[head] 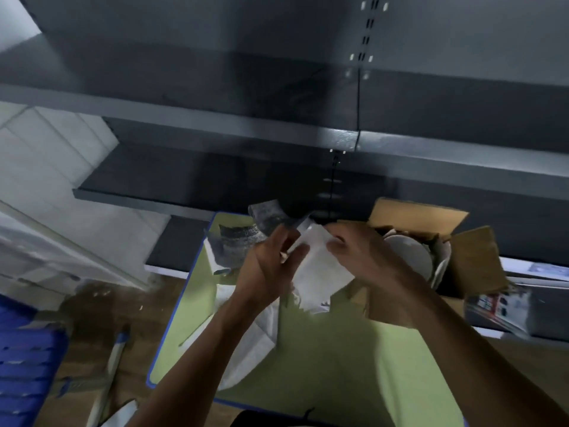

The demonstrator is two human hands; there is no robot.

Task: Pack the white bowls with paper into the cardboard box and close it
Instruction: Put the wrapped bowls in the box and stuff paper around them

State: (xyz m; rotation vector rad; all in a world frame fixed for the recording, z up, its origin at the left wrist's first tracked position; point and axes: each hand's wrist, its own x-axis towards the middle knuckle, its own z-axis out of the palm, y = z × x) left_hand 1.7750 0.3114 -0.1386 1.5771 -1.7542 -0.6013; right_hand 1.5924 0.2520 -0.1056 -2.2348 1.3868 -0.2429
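I am watching the left grip (264, 272) and the right grip (366, 260) pinching a white paper (320, 269) by its upper edges, fingers curled round it. It is hanging just left of the cardboard box (474, 260), over the green surface (338, 365). White bowls (409, 257) are lying inside the box, partly hidden behind the right grip; through the blur I am counting perhaps two.

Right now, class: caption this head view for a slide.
Left hand and right hand grip white paper beside the open cardboard box holding bowls.
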